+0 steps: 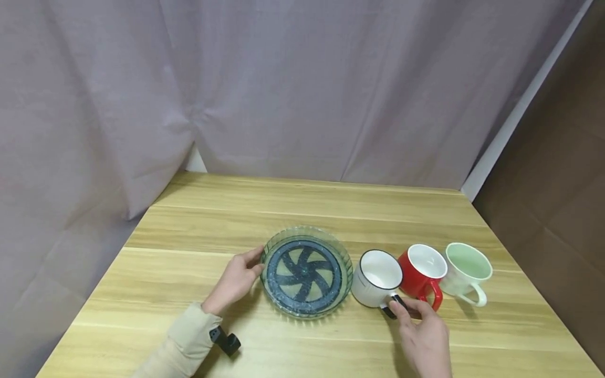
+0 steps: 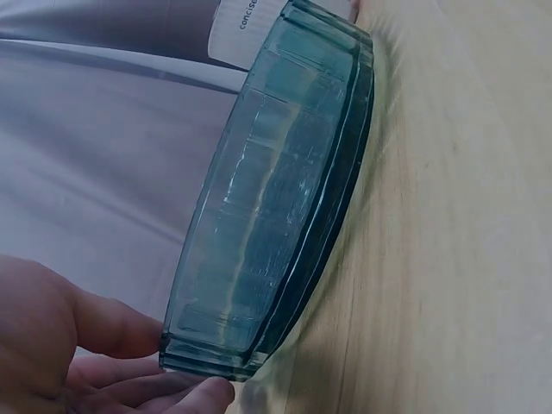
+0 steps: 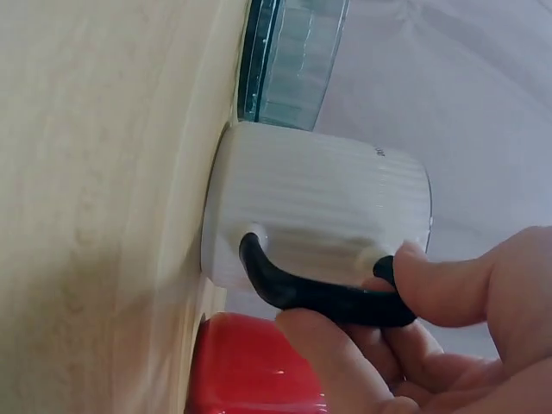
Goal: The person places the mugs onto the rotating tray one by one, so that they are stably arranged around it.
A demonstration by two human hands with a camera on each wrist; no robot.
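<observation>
A round, green-tinted glass dish (image 1: 304, 273) with a dark blue swirl on its bottom sits on the wooden table. At its left edge, my left hand (image 1: 241, 273) holds the rim between thumb and fingers; the left wrist view shows the thumb on the ribbed glass wall (image 2: 267, 181). To the dish's right stands an upright white mug (image 1: 378, 278) with a black rim. My right hand (image 1: 423, 331) grips this mug's black handle (image 3: 336, 302), thumb on one side and fingers curled behind. The dish and the white mug stand very close together.
A red mug (image 1: 418, 270) stands upright just right of the white one, and a pale green mug (image 1: 468, 268) follows beside it. Grey curtains (image 1: 293, 94) hang behind the table (image 1: 236, 210). A brown panel (image 1: 553, 210) borders the right side.
</observation>
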